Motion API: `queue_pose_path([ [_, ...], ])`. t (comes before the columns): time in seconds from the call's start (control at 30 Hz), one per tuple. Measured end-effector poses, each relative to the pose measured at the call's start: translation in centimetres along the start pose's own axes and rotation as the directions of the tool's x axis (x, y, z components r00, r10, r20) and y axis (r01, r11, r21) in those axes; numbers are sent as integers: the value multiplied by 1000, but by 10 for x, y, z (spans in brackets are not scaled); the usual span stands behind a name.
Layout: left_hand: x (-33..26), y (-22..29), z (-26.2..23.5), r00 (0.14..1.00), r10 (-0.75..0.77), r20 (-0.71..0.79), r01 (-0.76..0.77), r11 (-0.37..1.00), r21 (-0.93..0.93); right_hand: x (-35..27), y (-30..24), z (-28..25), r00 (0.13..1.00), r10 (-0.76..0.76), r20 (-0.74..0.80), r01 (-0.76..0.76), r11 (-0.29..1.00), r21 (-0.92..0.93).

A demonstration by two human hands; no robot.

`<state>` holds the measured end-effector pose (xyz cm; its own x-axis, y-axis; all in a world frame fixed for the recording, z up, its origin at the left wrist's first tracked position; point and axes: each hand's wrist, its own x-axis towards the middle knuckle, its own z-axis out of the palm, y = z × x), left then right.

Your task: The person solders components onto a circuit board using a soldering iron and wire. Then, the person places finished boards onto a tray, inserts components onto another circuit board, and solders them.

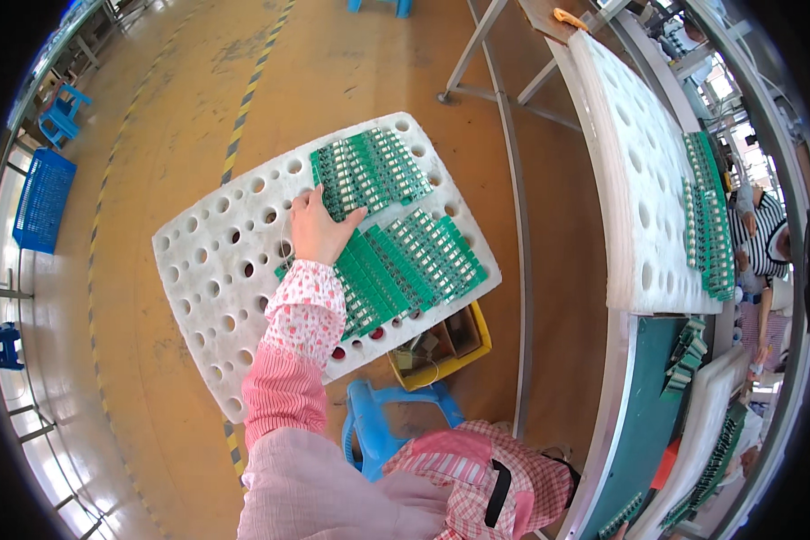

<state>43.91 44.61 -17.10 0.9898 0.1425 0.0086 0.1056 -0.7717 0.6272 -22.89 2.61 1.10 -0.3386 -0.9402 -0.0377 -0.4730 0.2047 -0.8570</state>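
My left grip (pixel 320 230) lies at the lower-left corner of the upper boards (pixel 373 171), thumb and fingers parted; whether they pinch, I can't tell, nor the right grip's state. The boards form two rows on white foam (pixel 224 266). Beyond: yellow bin (pixel 450 367), blue stool (pixel 361 416), green tabletop (pixel 648 387).

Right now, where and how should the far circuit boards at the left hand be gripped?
Probably take the far circuit boards by the left edge, from the left: exposed white foam board borders it, while nearer circuit boards lie close along the near side.
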Motion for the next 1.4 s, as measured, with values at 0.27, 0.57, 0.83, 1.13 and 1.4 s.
queue_pose_path([
  [0.27,0,10,14,992,67,-105,-56,993,107,5,-3,-4,998,26,-66,-27,999,-17],
  [0.57,-9,26,-12,999,41,-3,-37,935,354,41,50,-35,942,-147,301,69,964,256],
  [0.83,-124,85,-52,578,622,-528,-795,576,-192,-25,5,9,983,-165,79,125,922,365],
  [1.13,-410,320,-17,-106,956,275,-263,240,-935,-53,-10,6,971,-210,114,118,837,534],
  [1.4,-531,401,65,-586,596,548,235,773,-589,-40,-20,1,979,-162,126,32,728,685],
])
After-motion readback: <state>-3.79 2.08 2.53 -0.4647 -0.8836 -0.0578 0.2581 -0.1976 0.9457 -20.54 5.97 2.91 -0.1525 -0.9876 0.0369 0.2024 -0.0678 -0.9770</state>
